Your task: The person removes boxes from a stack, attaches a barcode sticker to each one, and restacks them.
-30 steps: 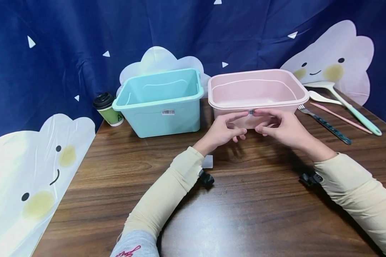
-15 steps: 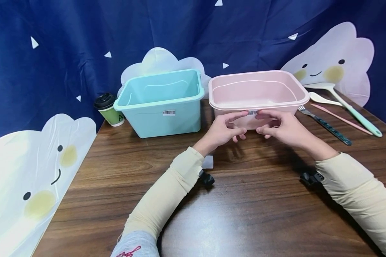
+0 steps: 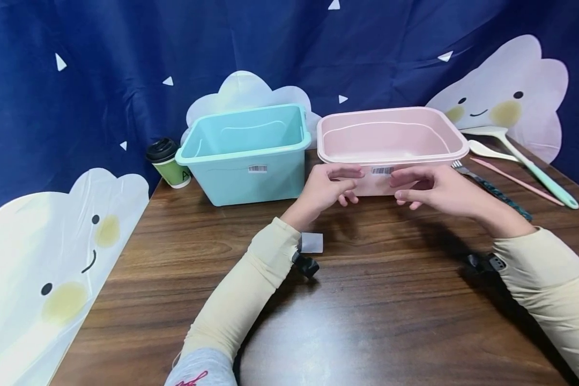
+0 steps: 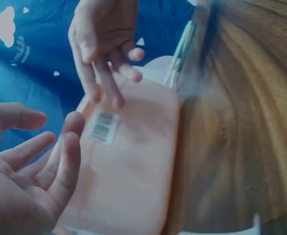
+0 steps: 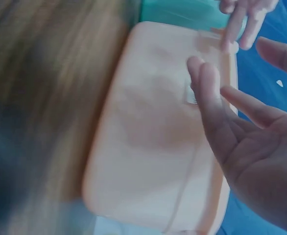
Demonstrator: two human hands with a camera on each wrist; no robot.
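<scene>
My left hand [image 3: 318, 193] hovers in front of the left part of a pink plastic bin [image 3: 366, 186], fingers loosely bent and holding nothing. Facing it, my right hand [image 3: 444, 194] is before the bin's right part, also with nothing in it. A barcode label [image 3: 382, 170] on the bin's front wall shows in the gap between the two hands. The left wrist view has my left fingers [image 4: 65, 166] spread apart near the bin's side. In the right wrist view the right fingers [image 5: 209, 93] overlap the label. The bin's inside shows no contents.
A teal bin [image 3: 255, 185] stands left of the pink one, with a lidded green paper cup [image 3: 171, 170] beside it. To the right lie a mint-handled utensil [image 3: 542, 174], a white spoon [image 3: 492, 152], a pink stick [image 3: 516, 180] and a fork [image 3: 492, 188]. White paper [image 3: 311, 243] lies near my left wrist.
My hands have drawn apart, left hand leftward and right hand rightward, uncovering more of the barcode label. The bins stay in place; the head view has shifted slightly.
</scene>
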